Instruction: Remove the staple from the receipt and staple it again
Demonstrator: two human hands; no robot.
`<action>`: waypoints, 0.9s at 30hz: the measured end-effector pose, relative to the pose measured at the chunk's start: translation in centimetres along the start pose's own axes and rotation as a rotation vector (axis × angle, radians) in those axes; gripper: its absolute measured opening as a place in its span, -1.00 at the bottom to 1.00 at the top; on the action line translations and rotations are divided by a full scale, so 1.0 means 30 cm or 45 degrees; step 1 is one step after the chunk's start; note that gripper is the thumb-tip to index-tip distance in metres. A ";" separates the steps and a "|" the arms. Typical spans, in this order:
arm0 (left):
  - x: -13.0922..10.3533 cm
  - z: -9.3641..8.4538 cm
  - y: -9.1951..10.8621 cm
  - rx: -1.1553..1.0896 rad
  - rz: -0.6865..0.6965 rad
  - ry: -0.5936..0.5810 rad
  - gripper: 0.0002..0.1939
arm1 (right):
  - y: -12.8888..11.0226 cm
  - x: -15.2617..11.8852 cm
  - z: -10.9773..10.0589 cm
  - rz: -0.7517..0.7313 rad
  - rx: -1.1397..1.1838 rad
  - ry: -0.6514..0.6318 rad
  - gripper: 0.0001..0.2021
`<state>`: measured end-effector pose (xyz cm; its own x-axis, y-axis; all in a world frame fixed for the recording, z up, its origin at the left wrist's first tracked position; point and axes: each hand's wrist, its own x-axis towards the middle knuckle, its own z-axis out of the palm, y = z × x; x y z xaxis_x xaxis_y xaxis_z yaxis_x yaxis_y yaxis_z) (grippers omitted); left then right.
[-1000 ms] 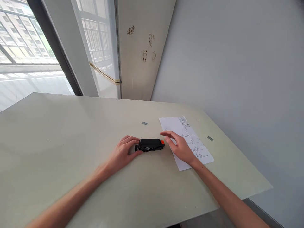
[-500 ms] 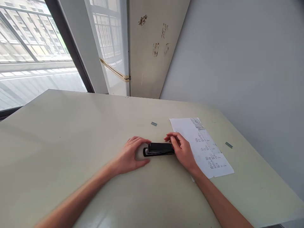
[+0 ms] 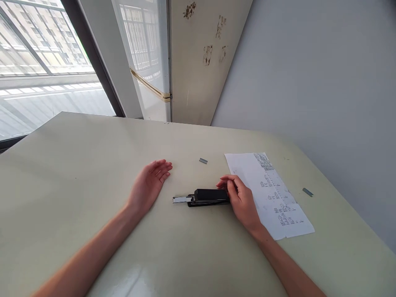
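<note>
A black stapler (image 3: 211,195) lies on its side-to-side length across the table. From its left end sticks out a silver staple tray (image 3: 182,199). My right hand (image 3: 243,201) rests at the stapler's right end, fingers curled, thumb against it; part of that end is hidden behind the hand. Left of the stapler, my left hand (image 3: 148,185) is held apart from it, fingers stretched out and palm turned inward, with nothing in it.
A strip of staples (image 3: 203,161) lies behind the stapler, and another staple strip (image 3: 307,192) lies far right. A printed sheet of paper (image 3: 247,165) is partly under my right forearm. Beyond the pale table (image 3: 93,144) stand a fridge (image 3: 192,95) and a grey wall (image 3: 309,74).
The stapler's silver tray has come out of its left end. My left hand has moved away to the left and its fingers have straightened. My right hand stays at the stapler.
</note>
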<state>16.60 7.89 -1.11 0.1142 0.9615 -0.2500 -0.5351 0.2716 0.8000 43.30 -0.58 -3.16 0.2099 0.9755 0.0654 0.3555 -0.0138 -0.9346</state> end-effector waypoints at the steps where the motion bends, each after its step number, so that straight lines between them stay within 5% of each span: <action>1: 0.003 -0.001 0.008 -0.068 -0.028 0.021 -0.83 | -0.003 -0.001 0.000 0.002 -0.003 -0.001 -0.63; 7: 0.007 -0.003 0.021 -0.117 -0.092 0.034 -0.89 | -0.016 -0.017 -0.006 -0.041 -0.043 -0.015 -0.63; 13: -0.004 -0.003 0.005 0.037 -0.096 -0.073 -0.85 | -0.018 -0.033 -0.013 -0.353 -0.348 -0.334 -0.71; 16: -0.002 -0.009 -0.002 0.116 -0.050 -0.145 -0.80 | -0.019 -0.037 -0.004 -0.396 -0.392 -0.322 -0.72; 21: -0.004 -0.008 -0.013 0.117 -0.048 -0.203 -0.78 | -0.039 -0.047 0.010 -0.183 -0.238 -0.247 -0.62; 27: -0.056 0.035 -0.037 -0.201 -0.410 -0.224 -0.68 | -0.106 -0.054 0.006 0.315 0.185 -0.436 -0.57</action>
<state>17.88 6.03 -0.99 0.4311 0.8247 -0.3662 -0.5693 0.5634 0.5988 41.67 -2.07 -0.37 -0.0502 0.9635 -0.2630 0.1960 -0.2487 -0.9485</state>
